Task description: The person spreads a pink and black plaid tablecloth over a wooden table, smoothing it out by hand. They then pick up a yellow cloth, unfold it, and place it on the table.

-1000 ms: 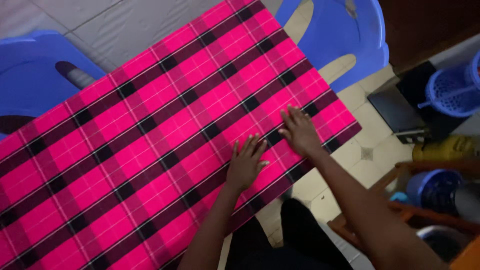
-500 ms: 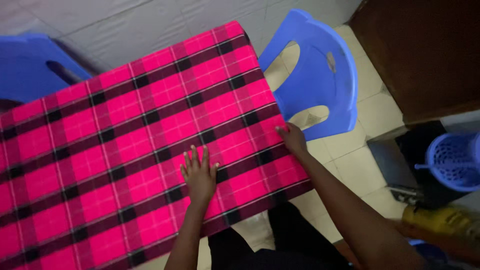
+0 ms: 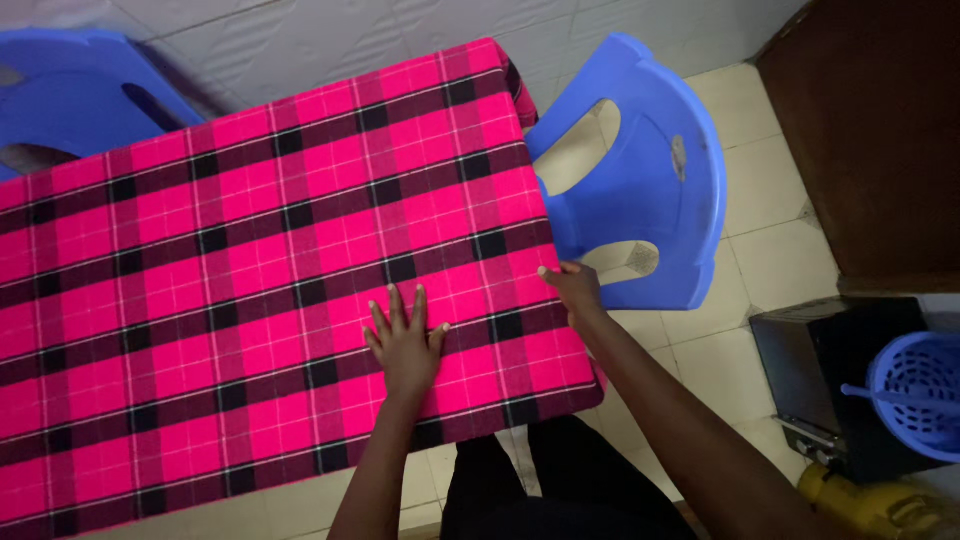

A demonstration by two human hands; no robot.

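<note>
A pink plaid cloth is spread flat over the desk, and few wrinkles are seen. The left hand is laid open on it, fingers spread. The right hand is set at the cloth's right edge, fingers curled over it. That edge is closely flanked by a blue plastic chair; bare tiled floor lies beyond.
</note>
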